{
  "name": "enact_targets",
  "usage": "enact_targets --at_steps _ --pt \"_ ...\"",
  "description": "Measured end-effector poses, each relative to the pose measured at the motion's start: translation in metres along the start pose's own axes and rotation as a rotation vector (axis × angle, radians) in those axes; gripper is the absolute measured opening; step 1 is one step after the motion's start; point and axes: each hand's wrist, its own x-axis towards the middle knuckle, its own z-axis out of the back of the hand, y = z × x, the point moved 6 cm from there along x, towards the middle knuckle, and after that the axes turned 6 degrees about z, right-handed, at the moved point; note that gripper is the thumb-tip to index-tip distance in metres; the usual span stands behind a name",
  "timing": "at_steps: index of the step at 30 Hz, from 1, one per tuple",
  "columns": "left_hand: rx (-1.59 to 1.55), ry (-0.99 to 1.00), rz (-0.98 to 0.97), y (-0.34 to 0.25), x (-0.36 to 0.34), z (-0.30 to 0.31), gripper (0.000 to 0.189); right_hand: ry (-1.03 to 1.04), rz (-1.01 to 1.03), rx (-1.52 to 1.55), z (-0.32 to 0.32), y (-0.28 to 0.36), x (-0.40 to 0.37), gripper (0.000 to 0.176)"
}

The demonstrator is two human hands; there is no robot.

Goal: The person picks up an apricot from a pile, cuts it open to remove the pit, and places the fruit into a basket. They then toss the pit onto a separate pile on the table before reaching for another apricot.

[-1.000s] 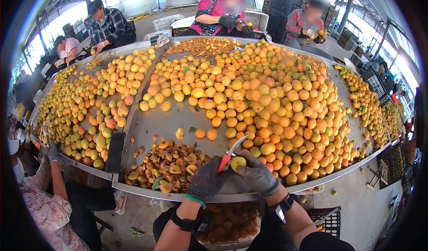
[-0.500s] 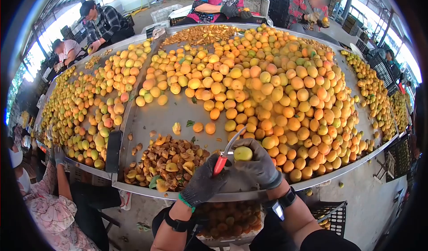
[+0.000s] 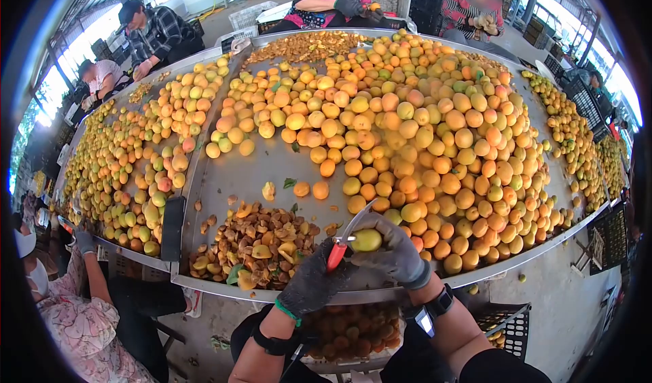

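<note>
My left hand, in a dark glove with a green cuff, is wrapped round the red handle of a curved knife. Its pale blade points up and away, beside the other hand. A greenish-yellow fruit is gripped by my right hand, which wears a grey glove. The fruit touches or nearly touches the base of the blade. Left of both hands lies a heap of brown and orange fruit pieces. Whole orange fruits are piled beyond and to the right.
The metal table has a raised rim and a divider, with a dark block near its front. Several people sit around it. A crate of fruit is below the front edge, and a black crate stands on the floor at right.
The fruit in my right hand has shifted slightly left and down and looks turned, nearer the blade's base. The knife stands a little lower. Across the table, co-workers' hands have moved.
</note>
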Motion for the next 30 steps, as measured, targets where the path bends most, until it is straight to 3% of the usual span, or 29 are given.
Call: enact_targets --at_steps 2,4,5,7,10,14,17,19,23,25,26,28,30 --pt "-0.037 0.043 0.052 -0.005 0.000 -0.001 0.031 0.016 -0.024 -0.043 -0.001 0.002 -0.001 0.043" --pt "0.078 0.192 0.314 -0.009 -0.004 -0.008 0.031 -0.017 -0.183 0.193 -0.008 0.004 -0.003 0.040" --pt "0.078 0.192 0.315 -0.006 -0.003 -0.008 0.031 -0.017 -0.183 0.194 -0.008 0.001 -0.003 0.040" --pt "0.256 0.102 0.017 -0.009 0.002 -0.007 0.030 0.029 -0.085 0.050 -0.007 0.000 -0.003 0.038" --pt "0.253 -0.003 -0.081 -0.002 0.000 -0.003 0.031 -0.003 -0.119 0.081 -0.009 0.004 -0.005 0.033" --pt "0.215 -0.117 -0.093 -0.009 0.000 -0.005 0.031 -0.052 -0.118 0.058 -0.009 -0.004 -0.007 0.029" --pt "0.430 -0.249 -0.057 -0.009 0.002 -0.005 0.029 -0.129 -0.049 0.086 -0.008 0.003 -0.006 0.025" --pt "0.449 -0.266 -0.060 -0.010 0.004 -0.006 0.024 -0.159 0.062 -0.099 -0.005 0.011 -0.009 0.026" --pt "0.435 -0.244 -0.078 -0.006 0.004 -0.011 0.021 -0.080 0.199 -0.366 -0.003 0.019 -0.008 0.039" --pt "0.407 -0.268 -0.205 0.011 0.006 -0.014 0.020 -0.122 0.308 -0.411 -0.009 0.037 -0.007 0.029" --pt "0.404 -0.255 -0.247 0.005 0.007 -0.016 0.020 -0.057 0.261 -0.409 -0.009 0.034 -0.006 0.027" --pt "0.364 -0.117 -0.130 0.006 0.007 -0.024 0.022 -0.035 0.276 -0.419 -0.005 0.031 -0.006 0.025" --pt "0.361 -0.101 -0.142 0.008 0.008 -0.027 0.022 0.014 0.272 -0.332 -0.004 0.022 -0.006 0.023"
